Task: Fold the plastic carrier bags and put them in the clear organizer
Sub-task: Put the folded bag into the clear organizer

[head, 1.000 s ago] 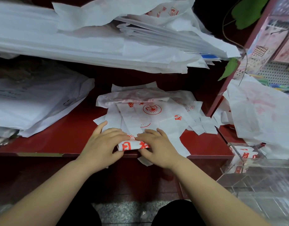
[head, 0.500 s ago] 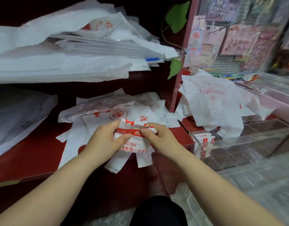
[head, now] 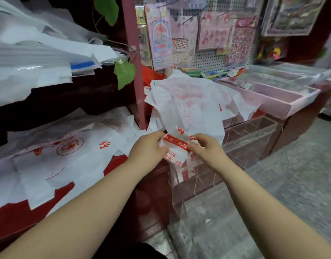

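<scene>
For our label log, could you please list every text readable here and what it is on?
"788": on the folded bag.
"街一中": same bag, line below, ends cut off.
Red band on that bag: characters blurred.
Shelf bags: red print blurred.
Pegboard cards: too small.

Left of the red upright post [head: 135, 71], a dark red wooden shelf [head: 15, 217] carries flat white plastic carrier bags with red print [head: 67, 157], overlapping and spread to its front edge. Above them, a higher stack of white plastic bags [head: 30, 71] overhangs a dark board. Right of the post, 1 heap of crumpled white bags [head: 189, 101] lies beside a pale pink shallow tray [head: 273, 98]; a clear acrylic organizer [head: 254, 139] stands below the heap, its footing unclear.
</scene>
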Demonstrator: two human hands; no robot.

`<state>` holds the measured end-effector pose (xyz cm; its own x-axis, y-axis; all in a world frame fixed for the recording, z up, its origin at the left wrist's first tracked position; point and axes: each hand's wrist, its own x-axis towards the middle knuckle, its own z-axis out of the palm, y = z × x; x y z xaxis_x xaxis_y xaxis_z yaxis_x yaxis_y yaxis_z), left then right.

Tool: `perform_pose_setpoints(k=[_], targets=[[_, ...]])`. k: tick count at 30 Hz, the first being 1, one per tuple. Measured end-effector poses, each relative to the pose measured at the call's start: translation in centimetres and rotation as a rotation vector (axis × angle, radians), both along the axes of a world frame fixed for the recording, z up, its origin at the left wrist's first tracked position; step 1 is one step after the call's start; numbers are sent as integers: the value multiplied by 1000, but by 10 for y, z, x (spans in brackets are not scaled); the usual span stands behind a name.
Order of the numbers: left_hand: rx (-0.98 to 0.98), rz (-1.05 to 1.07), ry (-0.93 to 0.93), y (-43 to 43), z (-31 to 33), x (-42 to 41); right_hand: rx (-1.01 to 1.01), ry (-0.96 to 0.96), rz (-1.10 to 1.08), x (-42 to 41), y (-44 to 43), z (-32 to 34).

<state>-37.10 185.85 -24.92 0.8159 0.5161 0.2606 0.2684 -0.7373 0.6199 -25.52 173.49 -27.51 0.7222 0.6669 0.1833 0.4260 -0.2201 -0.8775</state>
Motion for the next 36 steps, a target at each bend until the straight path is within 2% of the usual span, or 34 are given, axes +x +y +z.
perform_pose_setpoints(k=[3, 6, 13, 18, 22, 27, 32, 36], targets=[[56, 19, -6, 1, -1, 15, -96, -80, -92, 23, -10, -15], [68, 48, -24, 1, -3, 25, -125, -131, -93, 28, -14, -28], [132, -57, 160, 5, -6, 28, -127, -181, -78, 26, -14, -30], [190, -157, 240, 12, 11, 29, -200, -239, -20, 25, -16, -26], [352, -207, 396, 7, 18, 37, -161, -153, -80, 24, -16, -26], [472, -237, 481, -1, 20, 52, -82, 16, 3, 25, -20, -21], [317, -270, 460, 6, 20, 52, -105, 62, -30, 27, -11, -18], [194, -248, 395, 11, 20, 43, -238, 30, -69, 28, 0, -14]])
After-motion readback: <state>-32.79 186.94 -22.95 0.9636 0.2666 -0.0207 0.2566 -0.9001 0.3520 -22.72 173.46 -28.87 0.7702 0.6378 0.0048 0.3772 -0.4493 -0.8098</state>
